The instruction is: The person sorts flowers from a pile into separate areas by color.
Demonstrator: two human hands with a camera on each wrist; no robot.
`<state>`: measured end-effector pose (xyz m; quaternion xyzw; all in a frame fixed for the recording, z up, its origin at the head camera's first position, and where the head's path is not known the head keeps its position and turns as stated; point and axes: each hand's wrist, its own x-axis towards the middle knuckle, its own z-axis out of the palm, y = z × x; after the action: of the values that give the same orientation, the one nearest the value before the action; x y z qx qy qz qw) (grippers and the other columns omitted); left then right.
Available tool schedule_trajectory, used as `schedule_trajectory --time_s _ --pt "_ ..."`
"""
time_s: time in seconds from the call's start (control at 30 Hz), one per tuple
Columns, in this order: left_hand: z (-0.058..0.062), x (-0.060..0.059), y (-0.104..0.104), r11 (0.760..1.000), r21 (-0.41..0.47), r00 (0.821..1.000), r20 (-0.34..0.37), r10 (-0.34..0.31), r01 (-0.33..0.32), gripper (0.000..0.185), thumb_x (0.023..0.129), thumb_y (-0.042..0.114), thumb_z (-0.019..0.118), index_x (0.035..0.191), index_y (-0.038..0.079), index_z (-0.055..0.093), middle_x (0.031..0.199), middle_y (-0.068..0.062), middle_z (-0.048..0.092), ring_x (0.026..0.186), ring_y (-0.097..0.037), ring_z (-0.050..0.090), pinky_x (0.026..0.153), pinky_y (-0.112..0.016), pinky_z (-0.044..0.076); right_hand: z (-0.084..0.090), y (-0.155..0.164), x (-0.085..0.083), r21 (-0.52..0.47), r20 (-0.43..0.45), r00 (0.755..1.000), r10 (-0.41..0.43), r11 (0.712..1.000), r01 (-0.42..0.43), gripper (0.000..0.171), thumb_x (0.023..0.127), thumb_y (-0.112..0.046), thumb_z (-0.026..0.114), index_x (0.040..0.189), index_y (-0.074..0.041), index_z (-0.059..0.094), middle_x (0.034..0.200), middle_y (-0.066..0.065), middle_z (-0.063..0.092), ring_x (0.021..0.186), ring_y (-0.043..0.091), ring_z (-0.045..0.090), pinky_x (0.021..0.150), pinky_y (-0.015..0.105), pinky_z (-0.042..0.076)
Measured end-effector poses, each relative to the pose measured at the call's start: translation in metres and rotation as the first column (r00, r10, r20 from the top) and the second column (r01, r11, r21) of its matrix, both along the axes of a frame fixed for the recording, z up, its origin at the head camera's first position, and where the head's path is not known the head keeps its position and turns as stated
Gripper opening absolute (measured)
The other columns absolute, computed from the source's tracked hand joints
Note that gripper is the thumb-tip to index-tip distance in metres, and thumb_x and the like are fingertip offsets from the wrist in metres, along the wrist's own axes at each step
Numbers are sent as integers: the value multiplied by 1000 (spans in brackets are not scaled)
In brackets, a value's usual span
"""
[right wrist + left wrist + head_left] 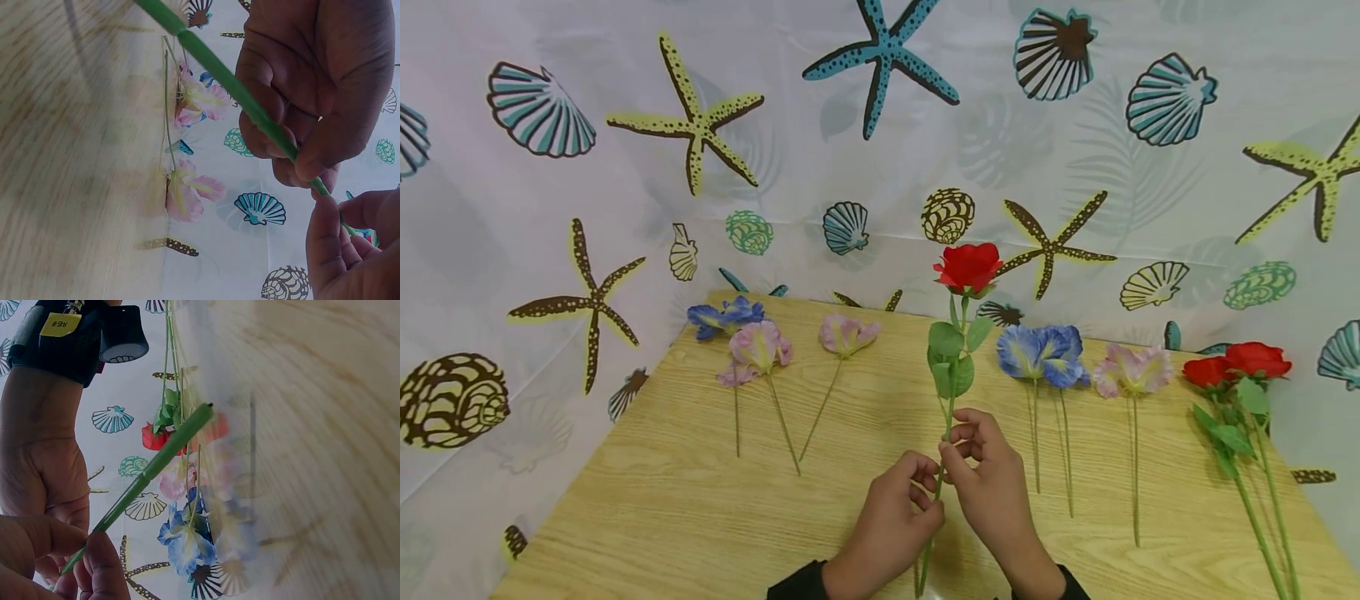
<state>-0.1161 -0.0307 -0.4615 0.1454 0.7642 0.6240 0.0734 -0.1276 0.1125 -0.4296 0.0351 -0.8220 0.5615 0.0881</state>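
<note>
Both hands hold the red artificial rose with a green plastic stem [967, 267] upright over the near middle of the wooden desk [662, 492]. The left hand [891, 521] pinches the stem low; the right hand [988, 483] apparently pinches it just above.

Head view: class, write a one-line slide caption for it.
Both hands, left hand and right hand, pinch a red rose stem upright over a wooden table.

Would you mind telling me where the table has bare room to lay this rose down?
Bare wood lies at the near left of the table, below the pink flowers. A gap sits between the blue flowers and held red rose. The right, by the red roses, is crowded.
</note>
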Motion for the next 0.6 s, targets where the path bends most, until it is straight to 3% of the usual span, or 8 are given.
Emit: schedule_trajectory --time_s 0.2,0.33,0.47,0.6 --pt "-8 -2 0 1000 12 1000 15 -5 5 27 87 2 68 112 9 59 98 -4 58 82 -11 59 69 -25 51 -5 7 -6 64 -11 1000 -8 998 9 34 94 1 64 126 -7 56 98 7 61 80 22 67 60 28 56" --pt "-15 -4 -5 999 -53 1000 -7 9 -9 36 87 12 76 118 7 59 104 -7 57 90 -19 58 75 -27 49 -8 27 -10 165 9 999 -31 986 29 33 95 -1 62 127 -6 55 99 7 61 81 19 65 59 28 54" --pt "-18 -10 -18 987 -155 997 -67 26 -36 39 88 18 77 121 7 58 113 -8 56 98 -24 56 82 -32 48 -4 60 -13 313 43 998 -53 949 37 33 97 -5 60 130 -5 54 104 9 62 85 20 64 60 29 52" --pt "-18 -17 -36 969 -238 993 -112 34 -60 41 90 18 74 125 5 57 119 -10 53 105 -28 54 85 -38 48 1 99 -16 446 78 993 -88 894 44 36 98 -7 56 134 -1 50 108 13 63 87 25 65 59 31 50"
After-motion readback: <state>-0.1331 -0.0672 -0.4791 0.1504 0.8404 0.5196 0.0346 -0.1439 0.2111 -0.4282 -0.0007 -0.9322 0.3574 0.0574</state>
